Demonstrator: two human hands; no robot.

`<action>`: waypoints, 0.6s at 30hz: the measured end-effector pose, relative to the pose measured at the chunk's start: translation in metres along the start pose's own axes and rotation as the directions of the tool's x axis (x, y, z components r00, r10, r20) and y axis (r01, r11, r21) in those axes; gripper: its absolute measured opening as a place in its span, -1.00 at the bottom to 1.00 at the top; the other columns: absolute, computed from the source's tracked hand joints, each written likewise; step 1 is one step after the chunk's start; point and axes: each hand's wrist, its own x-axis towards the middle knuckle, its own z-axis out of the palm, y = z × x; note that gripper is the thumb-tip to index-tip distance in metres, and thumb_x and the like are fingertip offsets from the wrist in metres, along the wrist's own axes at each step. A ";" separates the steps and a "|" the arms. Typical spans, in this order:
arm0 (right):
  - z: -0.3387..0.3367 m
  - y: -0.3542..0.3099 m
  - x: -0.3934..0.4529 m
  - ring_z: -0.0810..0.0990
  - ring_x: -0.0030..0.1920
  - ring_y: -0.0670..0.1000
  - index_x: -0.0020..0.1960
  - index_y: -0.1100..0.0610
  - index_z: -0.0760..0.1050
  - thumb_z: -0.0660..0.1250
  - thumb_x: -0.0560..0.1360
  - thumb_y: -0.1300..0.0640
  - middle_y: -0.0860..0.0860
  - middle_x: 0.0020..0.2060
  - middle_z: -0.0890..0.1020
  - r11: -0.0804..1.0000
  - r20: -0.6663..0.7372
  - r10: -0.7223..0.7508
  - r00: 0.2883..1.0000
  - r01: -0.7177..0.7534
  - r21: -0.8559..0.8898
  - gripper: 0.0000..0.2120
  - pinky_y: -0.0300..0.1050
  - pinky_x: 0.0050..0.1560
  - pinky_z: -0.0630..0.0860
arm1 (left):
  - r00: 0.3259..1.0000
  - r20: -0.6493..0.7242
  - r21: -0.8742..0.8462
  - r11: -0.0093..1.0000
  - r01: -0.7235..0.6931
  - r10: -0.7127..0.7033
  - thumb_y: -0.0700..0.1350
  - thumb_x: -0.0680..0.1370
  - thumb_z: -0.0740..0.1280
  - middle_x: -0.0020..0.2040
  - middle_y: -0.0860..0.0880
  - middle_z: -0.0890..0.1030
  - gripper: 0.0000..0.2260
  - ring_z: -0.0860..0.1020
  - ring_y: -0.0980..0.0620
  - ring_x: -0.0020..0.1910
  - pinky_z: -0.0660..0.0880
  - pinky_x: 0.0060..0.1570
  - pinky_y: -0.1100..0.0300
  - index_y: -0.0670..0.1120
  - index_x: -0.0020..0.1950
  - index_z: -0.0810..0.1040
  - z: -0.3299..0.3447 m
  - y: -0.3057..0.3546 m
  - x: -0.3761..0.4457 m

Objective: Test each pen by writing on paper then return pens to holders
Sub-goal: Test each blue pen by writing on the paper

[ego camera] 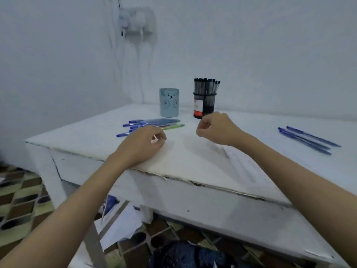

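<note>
A loose bunch of blue pens (148, 125) lies on the white desk (193, 171), just in front of the pale blue bear holder (169, 102), with a green pen (173, 127) along its near edge. Beside that holder stands the black mesh holder (205, 105), packed with black pens (207, 86) standing upright. Three more blue pens (307, 139) lie well apart on the right side of the desk. The paper (249, 171) lies under the right forearm. The left hand (142, 145) rests on the desk just short of the bunch, fingers curled, holding nothing. The right hand (216, 128) hangs above the desk in front of the black holder, fingers curled in, nothing gripped.
</note>
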 end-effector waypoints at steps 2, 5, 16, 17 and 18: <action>0.018 -0.004 0.030 0.53 0.01 0.01 0.08 0.18 0.60 0.26 0.51 0.21 0.02 0.01 0.58 0.997 0.057 -0.029 0.998 0.033 -0.071 -0.79 -0.21 -0.01 0.42 | 0.999 -0.006 0.024 0.999 0.038 -0.038 -0.08 0.56 0.25 0.07 0.09 0.56 -0.86 0.50 0.10 0.05 0.41 0.07 0.18 0.01 0.05 0.57 -0.002 -0.021 0.005; 0.044 -0.011 0.066 0.52 0.09 0.10 0.20 0.13 0.53 0.21 0.48 0.25 0.11 0.15 0.54 0.991 0.100 -0.037 0.994 0.050 -0.128 -0.68 -0.11 0.07 0.47 | 0.998 -0.045 0.001 0.999 0.033 -0.033 -0.10 0.55 0.29 0.05 0.02 0.58 -0.89 0.51 0.03 0.05 0.42 0.13 0.08 0.00 0.00 0.59 -0.001 -0.043 0.010; 0.073 -0.025 0.091 0.37 -0.11 0.05 0.16 0.19 0.47 0.23 0.50 0.29 0.14 0.09 0.44 0.913 0.099 -0.132 0.986 0.160 -0.375 -0.75 -0.11 -0.01 0.41 | 0.999 -0.046 -0.030 1.000 -0.004 0.003 -0.04 0.56 0.25 -0.01 0.11 0.47 -0.87 0.42 0.15 0.00 0.34 0.03 0.24 0.04 0.05 0.56 0.006 -0.056 0.016; 0.072 -0.025 0.091 0.38 -0.11 0.06 0.15 0.18 0.47 0.24 0.50 0.28 0.14 0.09 0.44 0.912 0.111 -0.127 0.986 0.160 -0.377 -0.77 -0.10 -0.01 0.42 | 0.999 -0.044 -0.027 1.000 -0.006 0.005 -0.04 0.56 0.25 -0.01 0.12 0.46 -0.87 0.42 0.16 0.00 0.33 0.03 0.25 0.04 0.05 0.56 0.006 -0.056 0.016; 0.071 -0.025 0.091 0.39 -0.10 0.07 0.14 0.18 0.46 0.24 0.50 0.27 0.14 0.08 0.43 0.907 0.127 -0.119 0.985 0.160 -0.389 -0.78 -0.10 -0.02 0.41 | 0.999 -0.044 -0.024 1.000 -0.012 0.011 -0.04 0.56 0.25 -0.01 0.12 0.46 -0.87 0.42 0.16 0.00 0.33 0.03 0.24 0.04 0.05 0.56 0.006 -0.057 0.015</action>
